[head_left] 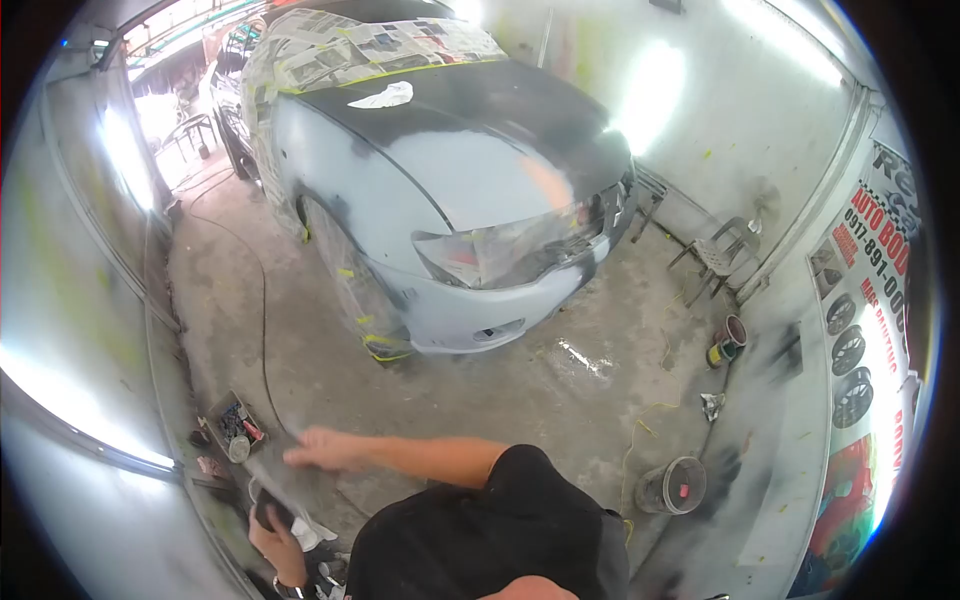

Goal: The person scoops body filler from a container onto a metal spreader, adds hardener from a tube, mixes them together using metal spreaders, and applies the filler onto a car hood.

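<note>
My left hand (278, 545), with a watch at the wrist, is low at the left, its fingers wrapped round a dark rounded object (272, 508). What kind of object it is, I cannot tell. Across my body reaches my right arm, and my right hand (325, 450) is curled and blurred by motion above and to the right of the left one. A white cloth or paper (313, 533) lies beside the left hand. Just beyond the hands is a box of small items (233, 420), with a pale round container (239, 448) at its near edge.
Ahead stands a car (470, 180) in patchy grey and black, masked with newspaper (370, 48) and yellow tape. A dark hose (264, 300) runs over the concrete floor. At right are a bucket (670, 488), a paint can (721, 353), a chair (718, 255) and a printed banner (865, 300).
</note>
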Demonstrator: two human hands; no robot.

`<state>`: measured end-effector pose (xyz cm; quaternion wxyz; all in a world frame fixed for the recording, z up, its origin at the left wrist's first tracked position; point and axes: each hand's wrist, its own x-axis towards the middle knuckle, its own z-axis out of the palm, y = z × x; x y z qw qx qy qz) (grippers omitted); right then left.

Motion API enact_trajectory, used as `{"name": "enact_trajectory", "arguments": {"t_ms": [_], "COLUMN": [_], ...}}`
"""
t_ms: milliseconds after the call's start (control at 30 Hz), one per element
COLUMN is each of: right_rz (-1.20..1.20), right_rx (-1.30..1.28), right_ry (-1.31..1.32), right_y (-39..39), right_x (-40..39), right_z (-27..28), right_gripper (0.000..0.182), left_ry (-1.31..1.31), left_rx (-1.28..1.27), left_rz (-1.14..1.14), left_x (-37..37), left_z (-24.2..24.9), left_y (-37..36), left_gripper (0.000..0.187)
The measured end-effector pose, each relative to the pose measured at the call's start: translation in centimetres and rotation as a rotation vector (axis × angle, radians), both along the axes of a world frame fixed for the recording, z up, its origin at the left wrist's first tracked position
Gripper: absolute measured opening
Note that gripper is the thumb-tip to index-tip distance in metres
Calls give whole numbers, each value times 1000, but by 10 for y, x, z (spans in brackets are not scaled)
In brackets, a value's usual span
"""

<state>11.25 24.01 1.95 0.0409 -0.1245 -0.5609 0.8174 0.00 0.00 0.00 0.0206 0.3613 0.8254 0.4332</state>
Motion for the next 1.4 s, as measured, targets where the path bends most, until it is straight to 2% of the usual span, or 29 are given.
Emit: {"name": "enact_trajectory", "arguments": {"t_ms": [33,67,133,167,200,233,300,333,367,433,500,533,567,633,733,833,867,967,1000,1033,1100,1167,1200,1300,1400], "right_rz": [136,95,24,-70,-165,-261,-134,-64,-71,-65,-131,-153,-107,-26,-10,97,-11,-7,157,198,192,-85,-221,-294,-193], "right_rx": [-91,147,645,849,1058,1264,1461,1542,1533,1503,1351,1270,1200,1070,1047,1124,1043,1158,1157,1199,1055,1043,1031,913,847], "right_ry": [60,117,195,256,326,396,814,1026,807,386,369,351,398,488,566,620,542,495,546,577,482,410,378,274,4], "right_y": [-10,-10,24,13,2,-2,1,1,15,53,54,49,34,3,-43,-46,-40,-23,-32,-34,-30,-1,20,70,68], "right_x": [-3,-7,11,11,8,7,3,2,-8,-38,-31,-27,-26,-23,-24,-17,-34,-52,-35,-12,-19,-43,-53,-57,-41], "right_z": [-1,1,16,23,30,33,34,33,13,-39,-27,-20,-13,0,-8,2,-10,-29,-26,-16,-17,-4,6,21,9], "right_gripper": [35,33,27,25,23,22,21,20,19,18,21,23,26,32,39,41,42,39,36,33,33,24,20,23,31], "left_ry": [-56,-114,-508,-685,-1021,-1205,-1568,-1928,-2278,-2207,-1396,-1201,-1122,-1235,-1054,-841,-944,-1046,-983,-951,-1080,-862,-841,-175,-114], "left_rx": [23,48,454,646,866,935,1067,1118,1153,1011,650,630,607,890,1051,1226,1198,1178,1183,1153,1285,604,499,181,-30], "left_rz": [111,226,386,471,289,273,213,17,-209,-269,102,239,208,-26,-164,88,-149,34,-101,40,-13,260,279,64,34], "left_x": [-9,-16,-6,-8,-13,-17,-26,-16,3,32,40,45,45,25,14,23,27,31,28,13,31,35,45,54,40], "left_z": [6,13,9,15,17,-7,-66,-64,-64,-53,-26,3,22,1,16,9,-11,-36,-13,-26,7,-12,-11,-13,6], "left_y": [-1,-2,38,37,37,35,31,30,26,18,15,27,31,37,62,79,77,89,86,75,92,98,102,108,108], "left_gripper": [44,42,41,41,41,41,41,38,36,34,34,39,47,57,65,72,74,77,81,85,78,70,59,42,40]}}
